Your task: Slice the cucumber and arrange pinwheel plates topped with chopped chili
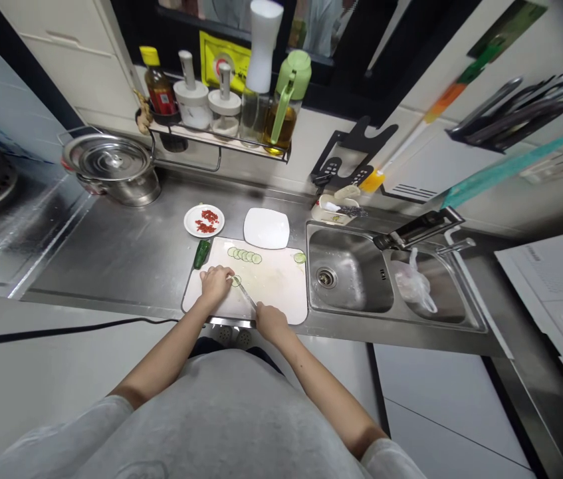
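Observation:
My right hand (272,323) is closed round the handle of a knife (248,296), whose blade points up and left across the white cutting board (281,283). At the blade's tip lies a cucumber slice (236,281). My left hand (216,285) is curled with its fingertips on the cucumber beside that slice, and most of the piece is hidden under the fingers. Farther back on the board is an overlapping row of cucumber slices (244,255). A cucumber end piece (300,257) sits at the board's right edge, and a dark green cucumber piece (201,254) at its upper left.
Behind the board stand a plate (188,223) with chopped red bits and a white square dish (266,228). To the right is a steel sink (351,266); a lidded pot (126,179) stands at the left. Bottles and jars fill a wall rack (231,143).

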Action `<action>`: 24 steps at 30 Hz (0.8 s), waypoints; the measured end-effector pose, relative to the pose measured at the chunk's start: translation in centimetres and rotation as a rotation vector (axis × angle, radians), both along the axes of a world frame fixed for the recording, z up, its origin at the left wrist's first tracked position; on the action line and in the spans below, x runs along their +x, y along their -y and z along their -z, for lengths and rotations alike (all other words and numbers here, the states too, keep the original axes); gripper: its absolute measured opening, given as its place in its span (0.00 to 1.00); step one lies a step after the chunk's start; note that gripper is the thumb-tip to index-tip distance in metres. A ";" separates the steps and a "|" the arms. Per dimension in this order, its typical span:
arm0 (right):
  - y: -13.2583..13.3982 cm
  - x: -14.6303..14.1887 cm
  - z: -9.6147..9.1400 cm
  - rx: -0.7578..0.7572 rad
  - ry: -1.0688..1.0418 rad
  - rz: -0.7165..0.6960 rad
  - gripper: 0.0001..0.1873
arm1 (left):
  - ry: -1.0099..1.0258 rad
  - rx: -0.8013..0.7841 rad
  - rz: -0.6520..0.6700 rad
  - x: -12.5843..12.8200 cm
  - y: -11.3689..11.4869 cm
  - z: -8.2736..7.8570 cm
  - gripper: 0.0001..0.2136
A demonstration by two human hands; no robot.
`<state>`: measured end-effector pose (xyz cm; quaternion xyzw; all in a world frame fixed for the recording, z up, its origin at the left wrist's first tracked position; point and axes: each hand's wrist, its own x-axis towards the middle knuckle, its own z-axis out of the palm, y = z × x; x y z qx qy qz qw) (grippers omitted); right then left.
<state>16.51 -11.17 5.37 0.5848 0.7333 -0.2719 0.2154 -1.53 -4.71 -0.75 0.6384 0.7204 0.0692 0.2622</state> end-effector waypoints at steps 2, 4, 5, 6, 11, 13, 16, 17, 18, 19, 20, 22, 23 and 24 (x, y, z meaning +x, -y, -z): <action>0.3 0.3 0.0 0.010 -0.008 0.001 0.15 | -0.010 -0.003 -0.008 0.1 0.0 -0.1 0.11; 0.7 0.6 -0.1 0.009 -0.001 0.007 0.15 | -0.021 -0.002 -0.011 0.2 0.0 -0.2 0.12; 0.9 0.8 -0.2 0.005 0.006 0.011 0.15 | -0.025 0.000 -0.010 0.2 0.1 -0.2 0.12; 1.1 1.0 -0.2 0.001 0.013 0.015 0.15 | -0.027 0.001 -0.009 0.2 0.1 -0.3 0.12; 1.8 1.3 -0.4 -0.018 0.014 0.047 0.15 | -0.040 -0.008 -0.001 0.4 0.2 -0.4 0.12; 2.0 1.4 -0.3 -0.017 0.007 0.058 0.14 | -0.050 -0.004 0.002 0.5 0.3 -0.4 0.12; 2.2 1.9 -0.2 0.015 -0.019 0.075 0.14 | -0.060 0.014 -0.010 0.9 0.5 -0.4 0.12; 2.3 2.2 -0.2 0.029 -0.029 0.087 0.14 | -0.060 0.022 -0.015 1.0 0.5 -0.5 0.11; 2.3 2.5 -0.2 0.042 -0.039 0.104 0.15 | -0.059 0.029 -0.020 1.2 0.6 -0.6 0.11; 2.3 2.9 -0.2 0.053 -0.047 0.127 0.15 | -0.055 0.036 -0.022 1.4 0.6 -0.7 0.10; 2.3 3.4 -0.2 0.061 -0.052 0.155 0.15 | -0.050 0.042 -0.022 1.6 0.7 -0.9 0.09; 2.2 4.2 -0.2 0.075 -0.059 0.209 0.16 | -0.033 0.052 -0.016 2.1 0.9 -1.4 0.08; 2.2 4.6 -0.2 0.081 -0.062 0.229 0.16 | -0.018 0.056 -0.009 2.4 1.1 -1.7 0.08; 2.2 5.0 -0.1 0.087 -0.064 0.242 0.16 | 0.002 0.060 -0.002 2.6 1.3 -2.1 0.08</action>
